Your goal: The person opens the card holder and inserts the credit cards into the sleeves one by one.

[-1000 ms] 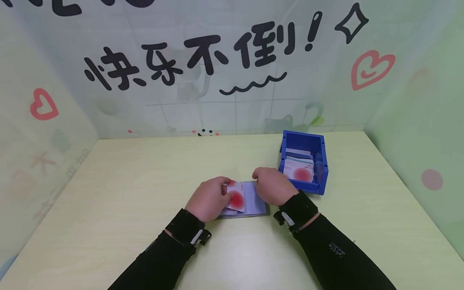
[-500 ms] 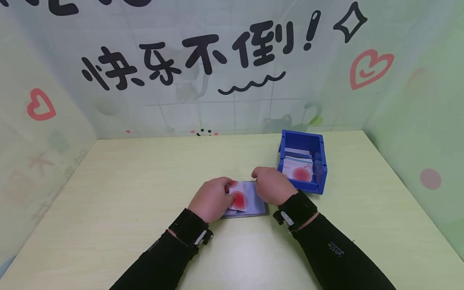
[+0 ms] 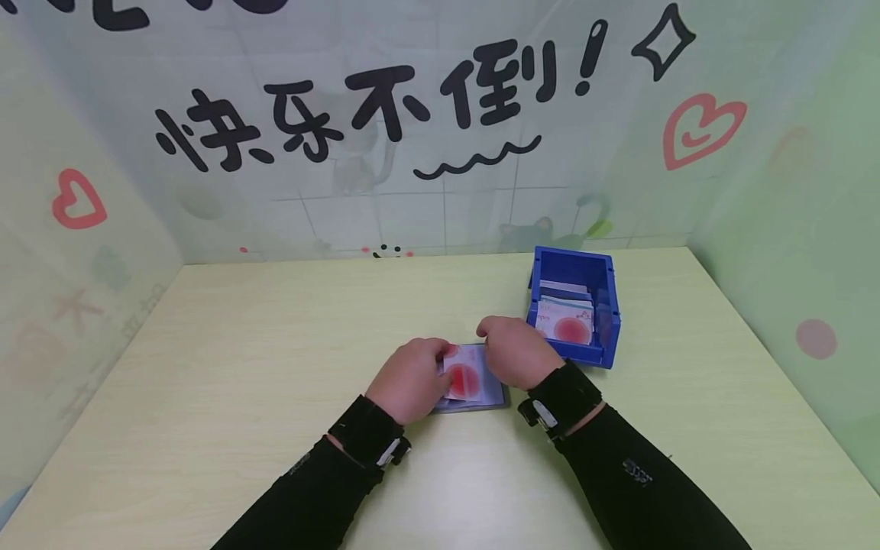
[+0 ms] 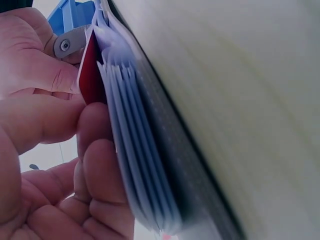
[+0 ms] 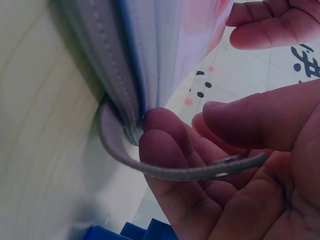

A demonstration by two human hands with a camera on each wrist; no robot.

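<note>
A small card holder [image 3: 491,388] with a grey cover and clear sleeves lies open on the table. My left hand [image 3: 409,380] pinches a white card [image 3: 470,373] with a red circle at its left edge. The card's right part appears to be under a clear sleeve. In the left wrist view, the card's red side [image 4: 91,75] stands against a stack of sleeves [image 4: 137,145]. My right hand [image 3: 517,353] has curled fingertips on the holder's right edge. A grey strap [image 5: 170,171] with a snap crosses those fingers in the right wrist view.
A blue bin [image 3: 605,325] with several upright cards [image 3: 564,319] stands just beyond my right hand. The pale wooden table [image 3: 289,328] is bounded by a printed backdrop [image 3: 371,176] behind and at both sides.
My left hand has moved right with the card, which now overlaps more of the holder's sleeve. The right hand has stayed in place at the right edge.
</note>
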